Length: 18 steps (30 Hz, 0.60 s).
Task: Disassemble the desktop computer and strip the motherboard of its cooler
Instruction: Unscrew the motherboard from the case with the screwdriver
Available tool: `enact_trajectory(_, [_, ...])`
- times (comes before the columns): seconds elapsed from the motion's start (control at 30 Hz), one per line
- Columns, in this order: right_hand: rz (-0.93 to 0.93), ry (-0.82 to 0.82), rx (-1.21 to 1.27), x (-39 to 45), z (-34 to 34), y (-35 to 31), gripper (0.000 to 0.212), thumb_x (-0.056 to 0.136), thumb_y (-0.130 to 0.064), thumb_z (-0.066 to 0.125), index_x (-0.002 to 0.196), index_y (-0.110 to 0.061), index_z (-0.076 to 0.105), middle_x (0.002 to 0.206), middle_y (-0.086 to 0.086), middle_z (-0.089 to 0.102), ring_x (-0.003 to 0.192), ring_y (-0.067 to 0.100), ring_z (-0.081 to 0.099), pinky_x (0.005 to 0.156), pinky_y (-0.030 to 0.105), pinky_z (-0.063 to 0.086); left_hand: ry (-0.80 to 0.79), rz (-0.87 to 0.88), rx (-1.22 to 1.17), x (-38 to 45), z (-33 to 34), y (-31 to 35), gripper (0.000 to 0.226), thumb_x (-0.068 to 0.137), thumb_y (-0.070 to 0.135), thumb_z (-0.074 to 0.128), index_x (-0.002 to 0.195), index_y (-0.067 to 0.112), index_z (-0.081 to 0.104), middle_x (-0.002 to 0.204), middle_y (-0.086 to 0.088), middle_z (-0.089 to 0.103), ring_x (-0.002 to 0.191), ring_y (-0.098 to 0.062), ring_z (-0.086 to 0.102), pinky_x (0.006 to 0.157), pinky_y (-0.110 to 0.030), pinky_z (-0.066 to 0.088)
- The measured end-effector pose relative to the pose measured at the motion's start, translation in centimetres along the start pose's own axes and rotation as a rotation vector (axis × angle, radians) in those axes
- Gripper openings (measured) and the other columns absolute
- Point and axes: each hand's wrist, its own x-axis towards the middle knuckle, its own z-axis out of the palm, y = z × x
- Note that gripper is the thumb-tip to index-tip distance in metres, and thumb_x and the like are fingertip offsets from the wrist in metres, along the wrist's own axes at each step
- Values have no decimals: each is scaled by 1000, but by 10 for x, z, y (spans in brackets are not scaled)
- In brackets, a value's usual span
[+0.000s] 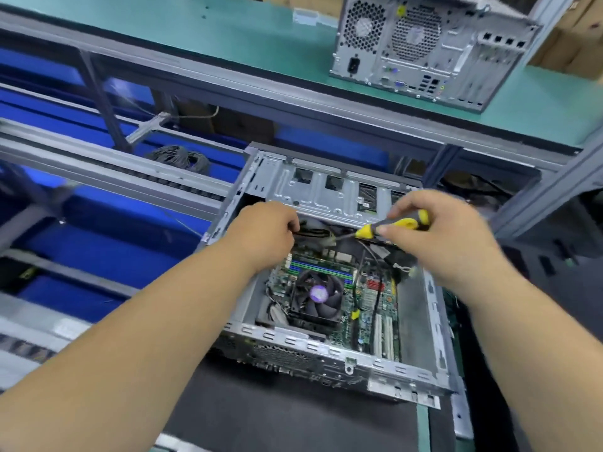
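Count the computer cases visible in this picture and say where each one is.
2: the open case on the bench under both hands, and a closed case on the green shelf above. Others may lie outside the view.

We see a green shelf point(228, 37) up at the top. On it, at the right, stands another grey computer point(424, 47) with its back to us. The back has two round fan grilles, a black plug socket and small ports. Brown boxes point(567, 44) sit behind it at the right edge. A grey metal frame point(202, 93) runs under the shelf. To the left are blue bins point(98, 243) between grey rails. A bundle of dark wires point(179, 156) lies in one bin. A black mat point(277, 412) covers the table near us.
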Motion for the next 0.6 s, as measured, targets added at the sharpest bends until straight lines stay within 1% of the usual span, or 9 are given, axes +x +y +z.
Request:
enact_trajectory(0.03, [-22, -50, -36, 4, 14, -5, 19, 72, -40, 80, 80, -33, 64, 74, -8, 64, 63, 3, 56, 56, 22, 46, -1, -24, -28, 0, 2, -2, 24, 89, 16, 52, 101, 29, 68, 111, 2, 66, 99, -22, 60, 87, -35, 50])
enact_trajectory(0.07, [-40, -100, -69, 7, 29, -10, 19, 74, -40, 79, 81, -33, 63, 76, -7, 64, 66, 7, 57, 58, 27, 48, -9, -46, -57, 1, 4, -4, 24, 89, 16, 50, 99, 30, 68, 109, 2, 65, 96, -21, 60, 84, -34, 50])
enact_trajectory(0.1, [-60, -144, -100, 10, 43, -14, 18, 76, -40, 78, 82, -32, 63, 77, -7, 64, 69, 11, 58, 60, 29, 47, -17, -61, -81, 1, 6, -5, 24, 89, 17, 49, 96, 31, 67, 107, 3, 65, 93, -21, 60, 82, -34, 51])
enact_trajectory(0.17, [-116, -218, -180, 16, 68, -21, 17, 78, -38, 75, 83, -30, 61, 80, -10, 62, 73, 13, 56, 61, 29, 44, -21, -64, -99, 4, 8, -6, 23, 87, 17, 48, 93, 31, 66, 103, 4, 64, 91, -20, 60, 79, -34, 52])
enact_trajectory(0.27, [-186, -323, -296, 26, 94, -26, 16, 79, -33, 74, 84, -30, 59, 81, -9, 57, 77, 15, 53, 60, 29, 35, -36, -61, -78, 7, 10, -5, 21, 84, 16, 49, 89, 28, 66, 95, 4, 64, 81, -19, 60, 69, -34, 52])
enact_trajectory(0.37, [-217, -403, -361, 31, 111, -25, 19, 78, -28, 71, 82, -30, 53, 75, -10, 52, 75, 18, 51, 55, 27, 32, -42, -71, -84, 9, 11, -7, 24, 81, 8, 51, 86, 26, 66, 92, 3, 63, 76, -18, 59, 62, -30, 49])
enact_trajectory(0.43, [-252, -429, -398, 33, 120, -23, 22, 79, -26, 70, 81, -31, 48, 72, -11, 44, 72, 19, 47, 50, 25, 28, -40, -68, -74, 10, 12, -8, 25, 80, 4, 52, 86, 23, 67, 93, 0, 63, 77, -20, 59, 62, -31, 48])
enact_trajectory(0.47, [-272, -437, -414, 34, 124, -21, 23, 79, -25, 69, 82, -30, 47, 72, -11, 43, 73, 19, 47, 50, 26, 27, -33, -67, -72, 11, 12, -8, 25, 80, 2, 52, 87, 21, 67, 94, -1, 63, 79, -21, 59, 63, -31, 47])
enact_trajectory(0.6, [-302, -448, -447, 35, 134, -14, 20, 80, -26, 69, 88, -23, 50, 77, -4, 47, 77, 22, 50, 58, 30, 32, -5, -82, -100, 14, 12, -11, 26, 81, 1, 51, 88, 19, 68, 94, -4, 63, 81, -22, 60, 67, -32, 50])
